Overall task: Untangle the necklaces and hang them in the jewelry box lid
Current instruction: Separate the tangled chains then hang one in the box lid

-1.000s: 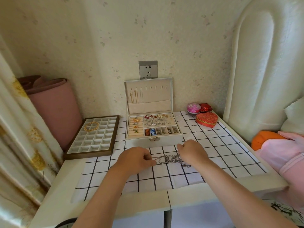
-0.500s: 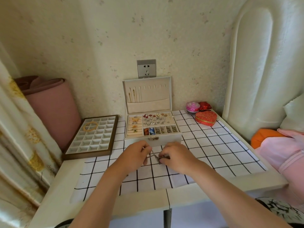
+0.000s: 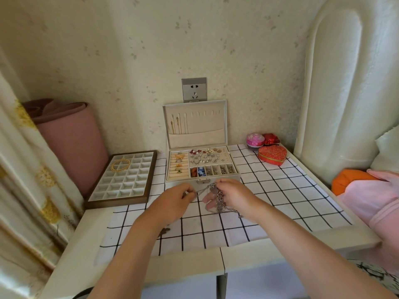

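Necklaces (image 3: 218, 198), a knot of silver chains, hang just above the checked cloth (image 3: 280, 201) on the counter (image 3: 82, 234), right in front of the jewelry box (image 3: 181, 181) and between your two hands. Your left grip (image 3: 172, 201) is almost closed, thumb and forefinger pinching a single thin strand that runs across to the knot. Your right grip (image 3: 235, 195) pinches the bunch at its top, the lower fingers loosely spread underneath and the loose ends trailing down onto the cloth. You look to be in the untangling step, with no silver chain freed yet. The jewelry box lid (image 3: 207, 124) stands upright against the wall with a few gold chains (image 3: 176, 124) on its leftmost hooks, and the hooks to their right are bare. Next, I judge, you need slack rather than pull: ease the pinched strand out slowly, let the right grip loosen the knot as it comes, and follow that strand to its clasp. Once one chain is free, carry it over the open compartments to a bare hook and tuck its tail into the lid pocket (image 3: 196, 139)
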Tool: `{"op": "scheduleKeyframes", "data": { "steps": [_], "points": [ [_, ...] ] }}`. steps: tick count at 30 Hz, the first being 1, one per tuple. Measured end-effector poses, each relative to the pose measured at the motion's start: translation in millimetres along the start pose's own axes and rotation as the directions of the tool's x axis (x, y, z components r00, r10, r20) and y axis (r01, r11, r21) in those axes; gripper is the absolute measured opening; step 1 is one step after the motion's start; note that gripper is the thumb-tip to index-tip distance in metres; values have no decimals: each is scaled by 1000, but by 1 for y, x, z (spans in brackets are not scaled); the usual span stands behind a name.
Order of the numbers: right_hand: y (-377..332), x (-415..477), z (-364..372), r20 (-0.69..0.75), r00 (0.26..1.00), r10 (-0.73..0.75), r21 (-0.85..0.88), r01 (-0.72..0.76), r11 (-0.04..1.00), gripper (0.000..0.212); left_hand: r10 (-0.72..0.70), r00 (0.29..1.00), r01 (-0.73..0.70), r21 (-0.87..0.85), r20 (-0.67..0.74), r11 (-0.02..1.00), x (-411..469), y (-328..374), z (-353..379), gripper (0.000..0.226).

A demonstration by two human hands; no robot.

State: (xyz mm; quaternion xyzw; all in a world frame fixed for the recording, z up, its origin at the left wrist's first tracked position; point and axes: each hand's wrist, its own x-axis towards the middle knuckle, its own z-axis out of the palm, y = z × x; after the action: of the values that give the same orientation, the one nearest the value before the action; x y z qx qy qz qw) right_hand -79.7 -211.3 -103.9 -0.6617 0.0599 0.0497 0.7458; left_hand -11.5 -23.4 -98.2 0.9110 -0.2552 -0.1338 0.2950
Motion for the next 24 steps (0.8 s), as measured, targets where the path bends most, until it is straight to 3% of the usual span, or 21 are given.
{"op": "scheduleKeyframes", "data": {
  "steps": [4, 7, 10, 14, 17, 18, 20, 22, 24],
  "points": [
    [0, 1, -5, -52, 999, -4, -128, -2, 992, 29, 61, 996, -55, -103, 58, 993, -3, 6, -1, 19],
    [2, 4, -11, -146, 986, -78, -347, 22, 937, 27, 31, 985, 19, -285, 169, 958, -5, 11, 0, 26],
    [6, 5, -15, -183, 958, -223, -667, 46, 744, 27, 30, 960, 98, -435, 278, 895, -8, 17, 6, 31],
    [14, 3, -16, -145, 940, -309, -796, 75, 601, 5, 33, 945, 145, -509, 324, 849, -13, 29, 14, 33],
    [11, 0, -14, -174, 919, -354, -898, -1, 440, 21, 20, 941, 181, -551, 338, 815, -13, 34, 20, 32],
    [6, -2, -11, -227, 929, -291, -892, -79, 444, 37, 19, 939, 191, -568, 343, 801, -12, 35, 22, 32],
    [-2, -5, -6, -302, 952, -49, -786, -219, 578, 59, 40, 932, 198, -600, 359, 775, -12, 37, 25, 31],
    [-6, -7, -2, -264, 949, 173, -648, -307, 697, 61, 83, 917, 188, -605, 390, 774, -13, 39, 26, 30],
    [-8, -8, -2, -205, 950, 236, -569, -312, 761, 50, 123, 889, 181, -585, 441, 791, -15, 40, 26, 28]
  ]
}}
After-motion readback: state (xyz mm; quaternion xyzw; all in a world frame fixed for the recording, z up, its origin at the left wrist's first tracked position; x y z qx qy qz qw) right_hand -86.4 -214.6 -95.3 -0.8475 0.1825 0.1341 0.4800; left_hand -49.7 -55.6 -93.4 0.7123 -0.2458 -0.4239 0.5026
